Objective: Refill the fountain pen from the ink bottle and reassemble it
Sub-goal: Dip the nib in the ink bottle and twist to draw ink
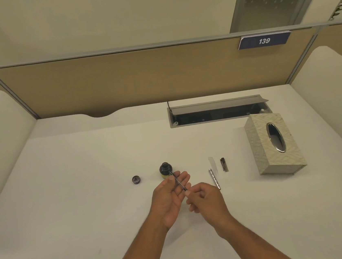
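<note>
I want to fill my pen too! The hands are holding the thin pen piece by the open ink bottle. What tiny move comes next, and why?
Probably dip the pen section into the open ink bottle. Its front tip already sits near the bottle's mouth, the left hand steadies it, and the right hand pinches the back end, likely to draw ink. The bottle cap is off.

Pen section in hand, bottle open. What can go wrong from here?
1. The ink bottle stands uncapped right beyond the left hand; its cap lies apart to the left. A knock from either hand could tip ink onto the white desk.
2. The pen section is pinched by both hands, the right hand at its rear end; it may drip if wet.
3. The pen barrel and pen cap lie loose to the right and could roll.
</note>
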